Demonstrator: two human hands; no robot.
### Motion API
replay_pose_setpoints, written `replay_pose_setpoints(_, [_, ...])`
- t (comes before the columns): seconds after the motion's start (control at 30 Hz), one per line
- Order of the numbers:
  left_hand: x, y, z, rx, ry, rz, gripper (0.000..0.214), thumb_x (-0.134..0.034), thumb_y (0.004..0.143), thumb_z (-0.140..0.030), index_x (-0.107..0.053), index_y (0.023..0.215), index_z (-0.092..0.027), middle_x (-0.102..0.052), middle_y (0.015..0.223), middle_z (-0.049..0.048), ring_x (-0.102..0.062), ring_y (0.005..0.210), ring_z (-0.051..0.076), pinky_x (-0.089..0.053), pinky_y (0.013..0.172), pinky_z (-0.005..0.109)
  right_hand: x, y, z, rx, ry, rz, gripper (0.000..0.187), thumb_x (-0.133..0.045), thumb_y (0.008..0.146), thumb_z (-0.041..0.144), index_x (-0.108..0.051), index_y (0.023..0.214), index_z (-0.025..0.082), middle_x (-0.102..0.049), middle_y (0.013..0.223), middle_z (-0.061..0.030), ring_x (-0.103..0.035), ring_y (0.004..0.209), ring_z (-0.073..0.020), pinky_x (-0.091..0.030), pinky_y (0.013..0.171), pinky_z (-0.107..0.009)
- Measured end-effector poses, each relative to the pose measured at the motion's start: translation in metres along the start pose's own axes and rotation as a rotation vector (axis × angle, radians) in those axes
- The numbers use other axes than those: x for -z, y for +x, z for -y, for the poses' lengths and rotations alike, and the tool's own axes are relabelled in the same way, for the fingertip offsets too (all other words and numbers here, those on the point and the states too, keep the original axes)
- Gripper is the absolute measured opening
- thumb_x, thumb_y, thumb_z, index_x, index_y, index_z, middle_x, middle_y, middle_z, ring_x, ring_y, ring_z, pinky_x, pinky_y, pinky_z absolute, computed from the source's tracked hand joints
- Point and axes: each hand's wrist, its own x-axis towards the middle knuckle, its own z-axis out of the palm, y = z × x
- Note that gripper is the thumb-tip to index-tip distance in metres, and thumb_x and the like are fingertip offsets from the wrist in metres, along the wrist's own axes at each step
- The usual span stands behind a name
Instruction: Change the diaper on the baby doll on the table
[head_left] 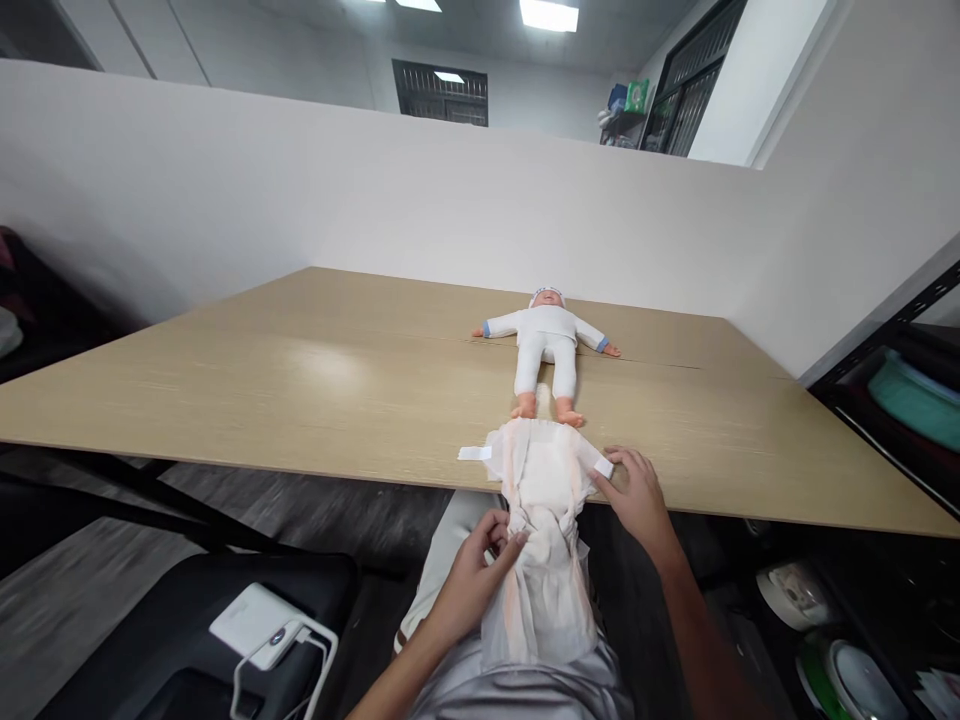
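An unfolded white diaper (551,475) with pale peach strips along its sides hangs over the table's near edge, its lower half bunched on my lap. My left hand (480,570) pinches the diaper's left side near the middle, thumb and fingertips closed on the ruffled edge. At the upper right corner my right hand (634,495) has its thumb and fingers around the white fastening tab. The other tab (474,453) sticks out flat to the left. Just beyond the diaper lies a baby doll (547,335) on its back, in white clothes and a cap, arms spread, feet toward me.
The wooden table (262,370) reaches back to a white partition (420,200). A white power bank (262,620) with a cable rests on a black chair (330,590) at lower left. Dark shelving (892,350) holding various items stands close on the right.
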Motion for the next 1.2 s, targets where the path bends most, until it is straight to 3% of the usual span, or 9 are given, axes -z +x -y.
replay_pose_setpoints(0.1, [0.000, -0.001, 0.000, 0.004, -0.017, 0.008, 0.048, -0.067, 0.096, -0.068, -0.060, 0.097, -0.021, -0.044, 0.081, -0.0037, -0.044, 0.081, 0.017, -0.038, 0.081, 0.028, 0.003, 0.006, 0.003, -0.111, 0.219, 0.052, 0.043, -0.073, 0.089, 0.066, -0.067, 0.097, 0.025, -0.077, 0.118, -0.0123, -0.070, 0.112, -0.0324, -0.053, 0.104, -0.049])
replay_pose_setpoints(0.2, [-0.002, -0.002, -0.001, 0.007, -0.027, 0.001, 0.048, -0.069, 0.094, -0.068, -0.059, 0.095, -0.021, -0.044, 0.080, -0.0038, -0.044, 0.080, 0.017, -0.038, 0.080, 0.028, 0.011, 0.013, -0.001, -0.160, 0.275, 0.055, 0.050, -0.071, 0.088, 0.073, -0.066, 0.096, 0.024, -0.078, 0.113, -0.0109, -0.072, 0.105, -0.0296, -0.055, 0.097, -0.043])
replay_pose_setpoints(0.4, [-0.006, -0.003, -0.004, 0.022, -0.036, 0.000, 0.049, -0.071, 0.093, -0.068, -0.059, 0.094, -0.021, -0.045, 0.080, -0.0032, -0.044, 0.081, 0.017, -0.037, 0.080, 0.028, 0.033, 0.021, -0.003, -0.214, 0.324, 0.119, 0.055, -0.078, 0.081, 0.077, -0.063, 0.074, 0.024, -0.064, 0.076, -0.0010, -0.060, 0.081, -0.0228, -0.051, 0.085, -0.036])
replay_pose_setpoints(0.53, [-0.006, -0.004, -0.003, 0.019, -0.050, 0.002, 0.050, -0.071, 0.093, -0.068, -0.058, 0.094, -0.021, -0.044, 0.081, -0.0032, -0.043, 0.081, 0.017, -0.037, 0.081, 0.028, 0.039, 0.022, 0.005, -0.248, 0.460, 0.236, 0.061, -0.072, 0.080, 0.084, -0.061, 0.077, 0.024, -0.065, 0.079, -0.0015, -0.060, 0.081, -0.0221, -0.051, 0.079, -0.034])
replay_pose_setpoints(0.67, [-0.006, -0.003, -0.003, 0.025, -0.066, 0.015, 0.052, -0.071, 0.092, -0.070, -0.057, 0.093, -0.020, -0.043, 0.081, -0.0037, -0.042, 0.080, 0.016, -0.037, 0.080, 0.028, 0.038, 0.023, 0.010, -0.279, 0.539, 0.263, 0.064, -0.066, 0.082, 0.088, -0.061, 0.084, 0.025, -0.067, 0.085, -0.0030, -0.061, 0.083, -0.0217, -0.052, 0.079, -0.034])
replay_pose_setpoints(0.87, [-0.008, -0.003, -0.002, 0.019, -0.081, 0.012, 0.051, -0.073, 0.091, -0.069, -0.055, 0.091, -0.021, -0.043, 0.079, -0.0041, -0.042, 0.079, 0.016, -0.037, 0.078, 0.027, 0.040, 0.033, -0.003, -0.310, 0.434, 0.237, 0.068, -0.066, 0.077, 0.092, -0.057, 0.081, 0.026, -0.034, 0.055, 0.0096, -0.029, 0.052, -0.0122, -0.028, 0.053, -0.028])
replay_pose_setpoints(0.93, [-0.009, -0.004, -0.002, 0.017, -0.089, 0.010, 0.049, -0.073, 0.092, -0.067, -0.056, 0.091, -0.021, -0.042, 0.079, -0.0042, -0.042, 0.079, 0.016, -0.037, 0.077, 0.027, 0.046, 0.038, -0.009, -0.304, 0.353, 0.214, 0.067, -0.066, 0.077, 0.092, -0.061, 0.082, 0.025, -0.037, 0.054, 0.0088, -0.031, 0.052, -0.0129, -0.029, 0.053, -0.029])
replay_pose_setpoints(1.07, [-0.011, -0.006, -0.005, 0.005, -0.105, 0.013, 0.046, -0.074, 0.093, -0.064, -0.057, 0.090, -0.021, -0.043, 0.080, -0.0040, -0.042, 0.078, 0.015, -0.037, 0.078, 0.027, 0.059, 0.039, -0.015, -0.282, 0.147, 0.131, 0.053, -0.072, 0.078, 0.077, -0.068, 0.080, 0.024, -0.065, 0.074, -0.0032, -0.056, 0.073, -0.0230, -0.047, 0.074, -0.038])
replay_pose_setpoints(1.2, [-0.012, -0.005, -0.006, 0.014, -0.106, 0.013, 0.049, -0.074, 0.091, -0.067, -0.057, 0.091, -0.021, -0.045, 0.079, -0.0040, -0.043, 0.077, 0.015, -0.038, 0.077, 0.027, 0.048, 0.018, 0.010, -0.128, -0.159, -0.066, 0.037, -0.065, 0.090, 0.058, -0.070, 0.091, 0.022, -0.073, 0.101, -0.0156, -0.061, 0.102, -0.0362, -0.045, 0.101, -0.055])
